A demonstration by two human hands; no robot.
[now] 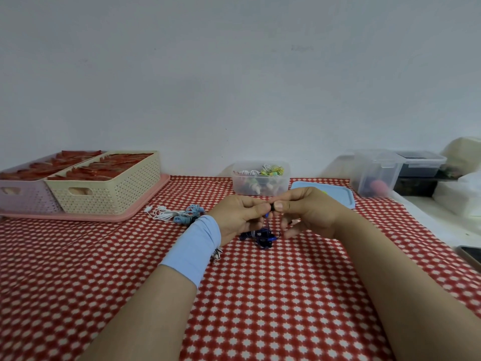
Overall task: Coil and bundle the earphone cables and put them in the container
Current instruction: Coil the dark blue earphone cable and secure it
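Observation:
A dark blue earphone cable (261,235) lies in a loose tangle on the red checked cloth, with one strand rising to my hands. My left hand (238,217) and my right hand (304,209) meet above it and pinch the cable's black earbud end between thumbs and fingertips. Behind them stands a clear plastic container (260,183) holding several coiled earphones. Its blue lid (338,195) lies to the right of it. More loose earphones, white and light blue (177,213), lie in a heap to the left of my left hand.
Two perforated baskets, cream (109,188) and lilac (23,196), sit on a pink tray (104,217) at the far left. Clear storage boxes (374,173) stand at the back right. A phone (471,254) lies at the right edge.

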